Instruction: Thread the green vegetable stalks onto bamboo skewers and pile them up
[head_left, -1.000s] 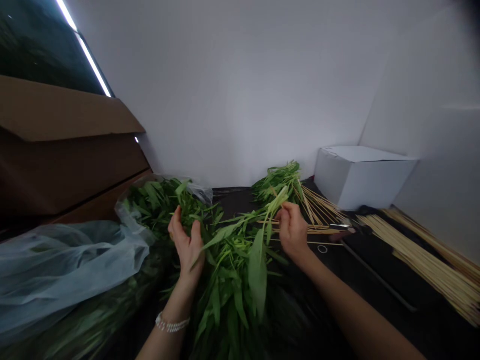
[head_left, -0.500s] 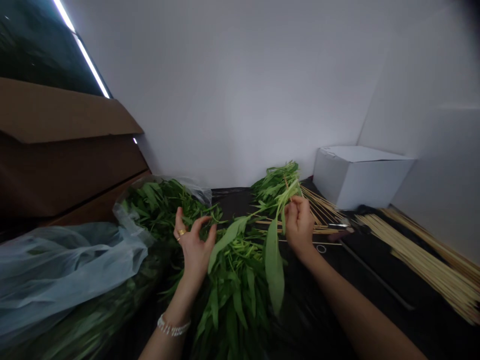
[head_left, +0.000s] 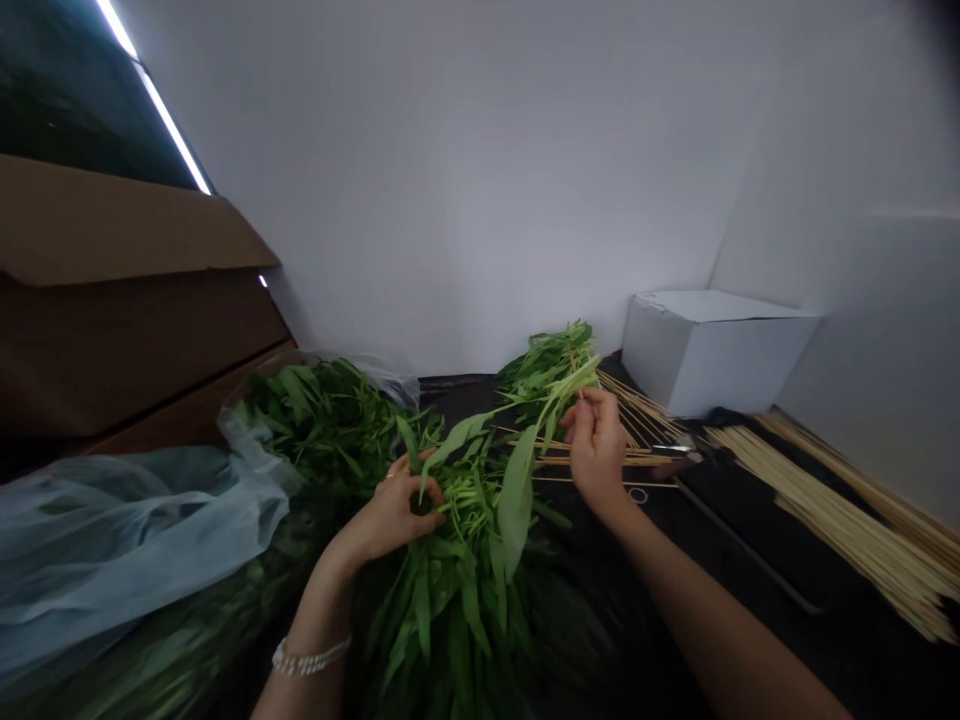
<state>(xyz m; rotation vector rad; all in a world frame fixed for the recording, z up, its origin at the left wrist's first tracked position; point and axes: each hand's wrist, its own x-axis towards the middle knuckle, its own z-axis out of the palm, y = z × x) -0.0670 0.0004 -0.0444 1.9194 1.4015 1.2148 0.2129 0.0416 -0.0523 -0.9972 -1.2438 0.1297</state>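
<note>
My right hand (head_left: pixel 598 440) is closed in a pinch on a thin wooden skewer, of which only short bits show. Pale green stems and long leaves (head_left: pixel 517 495) gather around the skewer above the fingertips and hang down to the left. My left hand (head_left: pixel 397 510) reaches into the near pile of leafy greens (head_left: pixel 461 590), which look like water spinach. Its thumb and index finger are apart at the stems, while the other fingers are partly behind leaves. A ring and a white beaded bracelet (head_left: pixel 311 658) are on this hand and wrist.
More greens fill a clear plastic bag (head_left: pixel 255 500) at left, beside a cardboard box (head_left: pixel 135 220). Another leafy bunch (head_left: pixel 536 365) lies by the wall. Thin sticks (head_left: pixel 637 415), a white box (head_left: pixel 716 350) and a bundle of pale sticks (head_left: pixel 832 520) are at right.
My left hand has moved down and right from above the greens into the near pile, its fingers drawing closer together. The right hand keeps its pinch; its hanging leaf has swung left.
</note>
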